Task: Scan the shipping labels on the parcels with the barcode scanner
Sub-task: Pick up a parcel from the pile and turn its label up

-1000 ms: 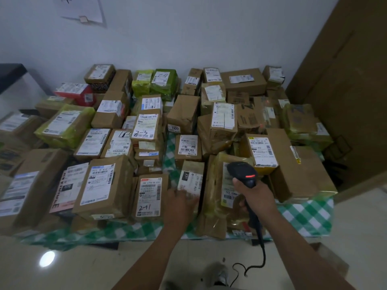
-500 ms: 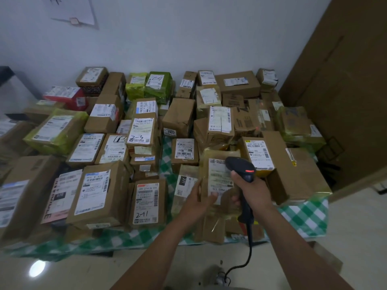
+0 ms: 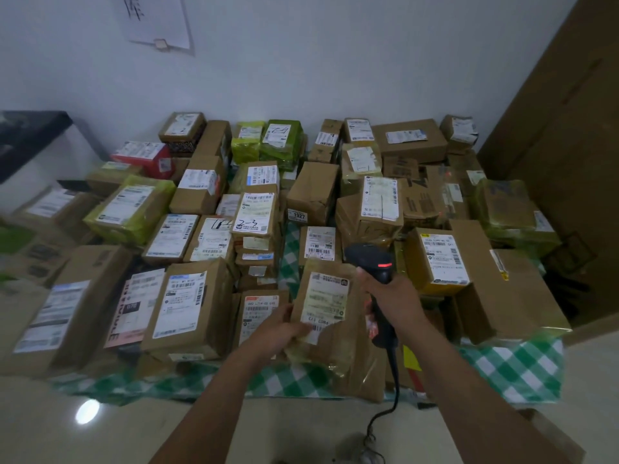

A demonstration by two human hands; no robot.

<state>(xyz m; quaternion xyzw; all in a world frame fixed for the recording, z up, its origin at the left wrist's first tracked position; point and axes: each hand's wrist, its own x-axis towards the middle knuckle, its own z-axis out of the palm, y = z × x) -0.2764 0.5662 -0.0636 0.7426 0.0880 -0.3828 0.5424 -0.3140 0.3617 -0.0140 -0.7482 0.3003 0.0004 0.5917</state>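
The held parcel (image 3: 338, 349), brown and wrapped in glossy tape, stands tipped up at the near edge of the surface (image 3: 512, 366), a little right of its middle. Its shipping label (image 3: 326, 296) faces the camera, with the long axis running from the near edge towards the far one. A barcode strip shows at the label's near end. The left hand (image 3: 278, 329) grips the parcel's left side, fingers curled behind it and the thumb just beside that strip.

The right hand (image 3: 393, 296) is wrapped round the grip of the barcode scanner (image 3: 370, 259), whose head sits just right of the label's far end, a red light showing on top. Its cable (image 3: 392, 380) hangs down off the near edge. The scanner's nose seems aimed past the label, so the reading likely calls for swinging it left and down towards the strip.

Other labelled parcels crowd the green-checked cloth, among them a yellow box (image 3: 438, 259) to the right.
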